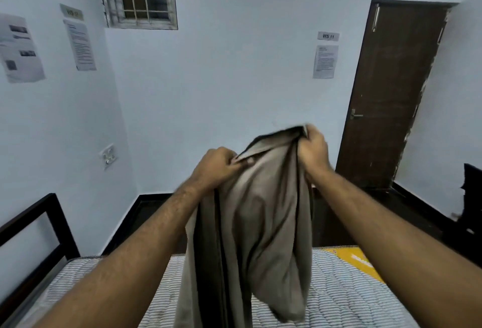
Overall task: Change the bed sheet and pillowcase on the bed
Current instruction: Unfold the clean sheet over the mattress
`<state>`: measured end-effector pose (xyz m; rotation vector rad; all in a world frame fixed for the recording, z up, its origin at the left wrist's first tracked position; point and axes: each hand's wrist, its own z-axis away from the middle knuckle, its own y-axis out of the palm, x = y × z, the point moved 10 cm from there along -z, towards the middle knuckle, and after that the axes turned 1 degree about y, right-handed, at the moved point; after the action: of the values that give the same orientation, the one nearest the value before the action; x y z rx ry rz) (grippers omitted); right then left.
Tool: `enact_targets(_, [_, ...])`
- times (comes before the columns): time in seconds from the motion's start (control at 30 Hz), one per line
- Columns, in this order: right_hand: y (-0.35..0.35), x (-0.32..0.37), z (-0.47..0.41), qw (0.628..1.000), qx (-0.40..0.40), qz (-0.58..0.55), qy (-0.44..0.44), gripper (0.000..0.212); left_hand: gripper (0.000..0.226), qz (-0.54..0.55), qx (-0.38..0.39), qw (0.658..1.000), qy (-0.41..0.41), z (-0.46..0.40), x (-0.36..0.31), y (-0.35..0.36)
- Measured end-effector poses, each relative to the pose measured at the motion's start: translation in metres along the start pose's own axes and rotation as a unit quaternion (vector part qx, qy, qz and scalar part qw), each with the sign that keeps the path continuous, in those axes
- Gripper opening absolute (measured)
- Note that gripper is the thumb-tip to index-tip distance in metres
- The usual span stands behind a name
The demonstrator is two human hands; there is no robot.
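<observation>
A grey-beige sheet [263,210] is held up at the centre of the frame, gripped along its top edge by the left hand [217,164] and the right hand [313,149], fingers curled into the cloth. It hangs bunched over the striped mattress [347,291] along the lower edge, beside the dark bed frame [39,223] at lower left.

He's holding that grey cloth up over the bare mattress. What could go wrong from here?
The grey sheet hangs bunched between the left hand and the right hand, so it may open twisted or off-centre on the striped mattress. Both hands pinch only its top edge; a hard shake might pull it free. Its lower folds could also drag against the dark bed frame.
</observation>
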<state>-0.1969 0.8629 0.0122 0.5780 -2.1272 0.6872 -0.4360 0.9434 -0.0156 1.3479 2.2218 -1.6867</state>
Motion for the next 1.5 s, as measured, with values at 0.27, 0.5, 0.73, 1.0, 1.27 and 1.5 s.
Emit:
enact_targets(0.27, [-0.043,0.141,0.008,0.927,-0.106,0.241,-0.268,0.021,0.012,0.091,-0.028,0.981,-0.172,0.073,0.071,0.099])
enact_targets(0.5, [-0.041,0.099,-0.021,0.932,0.031,0.292,-0.21,0.024,0.016,0.159,-0.114,0.966,-0.169,0.026,0.087,0.058])
enact_targets(0.73, [-0.021,-0.019,0.011,0.864,0.431,0.261,-0.03,0.035,0.019,0.149,-0.268,0.946,-0.108,-0.02,0.043,-0.067])
enact_targets(1.0, [-0.071,-0.076,-0.019,0.923,0.24,0.301,-0.015,0.016,0.016,-0.359,-0.034,0.928,0.091,-0.034,-0.001,-0.04])
enact_targets(1.27, [-0.044,0.007,-0.033,0.91,0.203,0.349,-0.092,0.028,0.02,0.239,-0.243,0.882,-0.326,0.007,0.13,-0.013])
enact_targets(1.5, [-0.062,0.008,-0.057,0.89,0.171,0.42,-0.048,0.019,0.021,0.169,0.002,0.979,-0.11,-0.018,0.031,-0.01])
